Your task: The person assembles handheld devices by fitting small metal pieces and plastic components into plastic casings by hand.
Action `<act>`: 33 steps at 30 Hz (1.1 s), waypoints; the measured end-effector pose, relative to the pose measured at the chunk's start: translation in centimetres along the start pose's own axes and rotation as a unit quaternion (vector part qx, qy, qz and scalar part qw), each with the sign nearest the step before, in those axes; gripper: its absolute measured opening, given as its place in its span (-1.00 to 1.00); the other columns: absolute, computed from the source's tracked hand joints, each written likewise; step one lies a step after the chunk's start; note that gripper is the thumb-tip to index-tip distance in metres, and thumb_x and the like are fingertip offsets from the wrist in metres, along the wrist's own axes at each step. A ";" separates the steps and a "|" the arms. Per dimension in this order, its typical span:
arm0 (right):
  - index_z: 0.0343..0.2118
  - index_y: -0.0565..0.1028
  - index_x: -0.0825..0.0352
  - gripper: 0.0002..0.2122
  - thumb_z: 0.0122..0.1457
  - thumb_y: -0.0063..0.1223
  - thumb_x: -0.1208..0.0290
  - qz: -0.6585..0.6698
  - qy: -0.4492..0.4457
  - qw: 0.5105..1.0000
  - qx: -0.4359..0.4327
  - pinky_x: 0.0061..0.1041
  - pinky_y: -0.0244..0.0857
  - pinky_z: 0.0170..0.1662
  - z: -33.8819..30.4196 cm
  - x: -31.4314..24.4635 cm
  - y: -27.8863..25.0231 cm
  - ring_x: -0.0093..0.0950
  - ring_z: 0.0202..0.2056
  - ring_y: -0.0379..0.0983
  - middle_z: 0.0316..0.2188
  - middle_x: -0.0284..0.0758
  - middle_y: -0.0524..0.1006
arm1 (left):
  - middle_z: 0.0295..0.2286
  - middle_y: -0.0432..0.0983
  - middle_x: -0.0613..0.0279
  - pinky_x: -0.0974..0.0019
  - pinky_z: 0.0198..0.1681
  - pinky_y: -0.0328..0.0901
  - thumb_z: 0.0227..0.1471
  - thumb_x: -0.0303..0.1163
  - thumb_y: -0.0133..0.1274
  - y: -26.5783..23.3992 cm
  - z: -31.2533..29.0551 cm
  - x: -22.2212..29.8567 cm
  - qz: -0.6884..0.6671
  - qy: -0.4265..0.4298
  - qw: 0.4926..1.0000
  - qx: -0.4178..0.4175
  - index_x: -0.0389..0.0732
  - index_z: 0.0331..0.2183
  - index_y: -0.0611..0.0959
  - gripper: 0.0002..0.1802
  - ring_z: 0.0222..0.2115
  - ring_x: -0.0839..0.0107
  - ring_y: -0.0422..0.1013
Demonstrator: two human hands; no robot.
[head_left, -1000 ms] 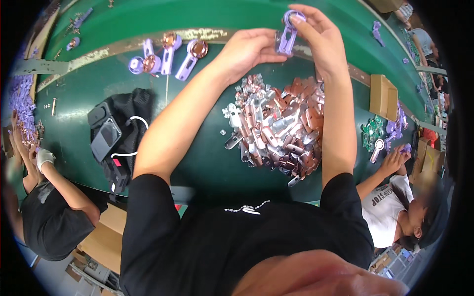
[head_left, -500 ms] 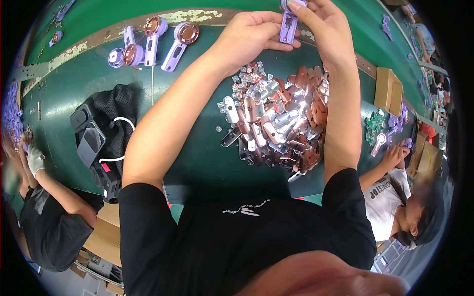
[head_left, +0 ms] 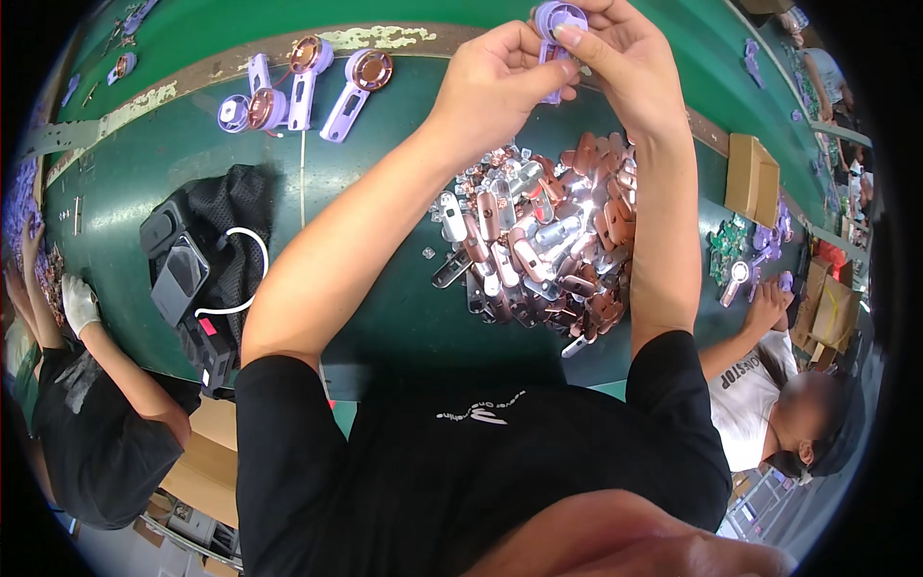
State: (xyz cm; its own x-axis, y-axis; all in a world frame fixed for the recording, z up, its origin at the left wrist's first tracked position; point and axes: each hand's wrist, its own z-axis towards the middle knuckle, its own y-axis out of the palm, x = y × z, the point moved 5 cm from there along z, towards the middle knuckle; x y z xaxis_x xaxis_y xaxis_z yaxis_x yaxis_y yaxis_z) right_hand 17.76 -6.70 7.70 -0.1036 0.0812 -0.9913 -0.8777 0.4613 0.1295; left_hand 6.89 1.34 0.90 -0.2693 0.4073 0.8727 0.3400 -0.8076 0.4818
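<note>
At the top of the head view, both hands hold a purple handheld fan with a round head and a narrow handle. My left hand is closed around the handle, its thumb lying across it. My right hand grips the round head, thumb pressed near where head and handle meet. Something small and pale shows by the thumbs, too small to make out. Below my hands lies a heap of shiny rounded cover plates, silver and copper-coloured. Small clear pieces lie at its far left edge, partly behind my left wrist.
Several purple fans with copper-coloured fronts lie at the far left. A black mesh bag with devices and a white cable sits left. A cardboard box stands right. Co-workers' hands, one in a white glove, work at both sides. A green belt runs beyond.
My left thumb has come across the fan's handle, and the fan has tilted and dropped slightly toward me. The gloved co-worker's hand at the left has shifted.
</note>
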 end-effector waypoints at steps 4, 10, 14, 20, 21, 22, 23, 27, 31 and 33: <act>0.01 0.49 0.44 -0.71 0.23 0.21 0.65 -0.010 -0.020 1.000 0.015 -0.58 0.49 -0.14 0.3 0.7 -0.8 -0.56 -0.19 0.55 -0.18 -0.31 0.59 | -0.39 0.70 0.17 0.37 -0.31 0.46 0.14 -0.32 0.30 0.2 0.5 0.1 0.137 0.077 0.987 0.033 -0.33 -0.29 0.67 -0.74 -0.43 0.47 0.61; -0.02 0.47 0.47 -0.68 0.16 0.17 0.79 -0.069 -0.096 0.992 0.038 -0.57 0.49 -0.08 -0.3 -0.9 1.3 -0.57 -0.18 0.54 -0.18 -0.31 0.56 | -0.45 0.66 0.26 0.40 -0.38 0.40 0.13 -0.21 0.33 -1.7 0.7 1.7 0.407 0.043 0.910 0.071 -0.26 -0.15 0.65 -0.63 -0.47 0.55 0.52; -0.01 0.47 0.47 -0.67 0.16 0.20 0.75 -0.101 -0.101 0.984 0.107 -0.60 0.46 -0.08 0.1 -1.3 -0.6 -0.57 -0.22 0.55 -0.18 -0.28 0.58 | -0.32 0.61 -0.02 0.32 -0.23 0.47 0.18 -0.23 0.27 0.1 -0.2 4.9 0.351 -0.042 0.925 0.143 -0.43 0.11 0.36 -0.34 -0.32 0.32 0.58; 0.04 0.49 0.56 -0.59 0.22 0.28 0.39 -0.263 -0.050 0.921 0.284 -0.58 0.42 -0.14 -1.6 -3.5 -8.1 -0.60 -0.25 0.52 -0.19 -0.32 0.63 | -0.33 0.65 0.18 0.26 -0.28 0.45 0.12 -0.24 0.31 -0.2 0.3 1.9 0.406 0.142 0.902 0.032 -0.23 -0.10 0.65 -0.63 -0.36 0.38 0.57; 0.00 0.52 0.53 -0.63 0.23 0.28 0.39 -0.303 -0.016 0.916 0.263 -0.58 0.41 -0.17 -2.0 -3.7 -8.4 -0.60 -0.27 0.51 -0.23 -0.33 0.63 | -0.29 0.64 0.16 0.20 -0.20 0.45 0.10 -0.29 0.29 0.9 0.0 1.9 0.476 0.198 0.856 -0.035 -0.20 -0.09 0.66 -0.65 -0.29 0.28 0.56; -0.04 0.55 0.51 -0.66 0.23 0.27 0.38 -0.341 0.018 0.908 0.242 -0.58 0.40 -0.19 -2.2 -3.8 -8.6 -0.60 -0.29 0.51 -0.26 -0.34 0.63 | -0.25 0.62 0.14 0.15 -0.12 0.45 0.09 -0.33 0.27 1.9 -0.3 1.7 0.540 0.251 0.797 -0.103 -0.18 -0.09 0.66 -0.67 -0.22 0.18 0.55; -0.11 0.59 0.47 -0.73 0.23 0.26 0.39 -0.323 0.025 0.917 0.232 -0.59 0.38 -0.25 -2.4 -4.0 -8.8 -0.61 -0.32 0.50 -0.31 -0.36 0.63 | -0.20 0.61 0.15 0.13 0.02 0.39 0.02 -0.46 0.21 2.7 -0.9 1.2 0.556 0.261 0.776 -0.144 -0.13 -0.14 0.71 -0.70 -0.11 0.09 0.48; -0.14 0.60 0.45 -0.76 0.24 0.25 0.38 -0.344 0.035 0.911 0.225 -0.59 0.37 -0.27 -2.7 -4.1 -9.2 -0.62 -0.34 0.48 -0.34 -0.38 0.62 | -0.15 0.60 0.22 0.17 0.10 0.35 -0.09 -0.59 0.15 5.5 -2.1 1.2 0.590 0.269 0.719 -0.249 -0.11 -0.17 0.78 -0.62 -0.01 0.20 0.44; -0.20 0.62 0.42 -0.80 0.25 0.24 0.37 -0.352 0.061 0.912 0.204 -0.60 0.36 -0.32 -3.1 -3.9 -9.6 -0.64 -0.38 0.47 -0.38 -0.39 0.61 | -0.21 0.61 0.33 0.19 0.09 0.34 -0.06 -0.49 0.15 7.0 -2.3 1.7 0.648 0.255 0.655 -0.293 -0.14 -0.20 0.78 -0.69 -0.04 0.32 0.44; -0.22 0.63 0.41 -0.81 0.25 0.26 0.37 -0.335 0.071 0.918 0.200 -0.63 0.33 -0.36 -3.2 -3.7 -9.5 -0.65 -0.42 0.46 -0.43 -0.40 0.61 | -0.27 0.60 0.35 0.20 0.06 0.34 -0.02 -0.47 0.13 6.8 -2.5 1.5 0.655 0.276 0.640 -0.292 -0.15 -0.25 0.76 -0.76 -0.09 0.31 0.46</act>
State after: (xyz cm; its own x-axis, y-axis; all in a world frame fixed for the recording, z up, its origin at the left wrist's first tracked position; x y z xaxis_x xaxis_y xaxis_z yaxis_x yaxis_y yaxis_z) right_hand 24.95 -14.19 10.11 0.3112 -0.4426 -0.8410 -0.5277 0.6555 -0.5402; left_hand 6.56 -4.62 5.35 -0.4299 -0.8648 0.2595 0.2490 -0.3898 -0.8866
